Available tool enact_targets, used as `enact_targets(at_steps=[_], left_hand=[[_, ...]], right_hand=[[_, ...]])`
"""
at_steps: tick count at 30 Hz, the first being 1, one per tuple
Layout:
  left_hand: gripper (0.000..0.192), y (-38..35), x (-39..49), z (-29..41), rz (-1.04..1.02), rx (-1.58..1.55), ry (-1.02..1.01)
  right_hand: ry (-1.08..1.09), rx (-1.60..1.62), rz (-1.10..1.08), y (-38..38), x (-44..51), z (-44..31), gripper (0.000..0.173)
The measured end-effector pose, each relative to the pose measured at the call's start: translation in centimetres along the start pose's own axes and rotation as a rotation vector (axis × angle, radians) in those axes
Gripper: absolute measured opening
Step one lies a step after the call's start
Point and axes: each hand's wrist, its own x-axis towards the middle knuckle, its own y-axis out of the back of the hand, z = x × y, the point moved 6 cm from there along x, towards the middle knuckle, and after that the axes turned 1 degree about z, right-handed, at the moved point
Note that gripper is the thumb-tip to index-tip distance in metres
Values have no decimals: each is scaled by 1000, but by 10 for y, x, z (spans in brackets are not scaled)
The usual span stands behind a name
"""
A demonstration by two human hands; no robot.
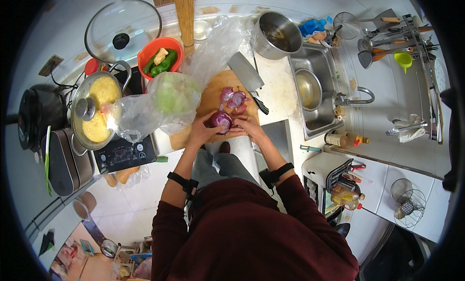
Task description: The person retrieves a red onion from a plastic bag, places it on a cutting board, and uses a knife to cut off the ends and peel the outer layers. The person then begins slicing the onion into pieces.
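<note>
A purple-red onion (221, 121) is held between both hands above the near edge of a wooden cutting board (212, 96). My left hand (202, 130) grips it from the left, with the thumb across its front. From the right, the fingertips of my right hand (247, 127) touch its side; part of the onion is hidden by the fingers. Just beyond it on the board lie loose onion skins (228, 94) and a cut onion end (238, 98). A cleaver (245, 71) with a dark handle rests across the board's right edge.
Left of the board sits a pale green cabbage (176, 94) in a clear plastic bag. An orange bowl (145, 52) holds green peppers and ginger. A glass-lidded pan (87, 130) stands on an induction cooker (125, 154). Rightward are a steel pot (267, 50) and a sink (319, 126).
</note>
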Motion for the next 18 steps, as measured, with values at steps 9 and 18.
enact_targets(at_steps=[9,18], left_hand=[[72,4,-1,3,2,102,-64],[70,6,-2,-3,27,-41,22]], right_hand=[[40,-38,-1,-17,-1,-6,31],[243,-254,97,-3,11,10,20]])
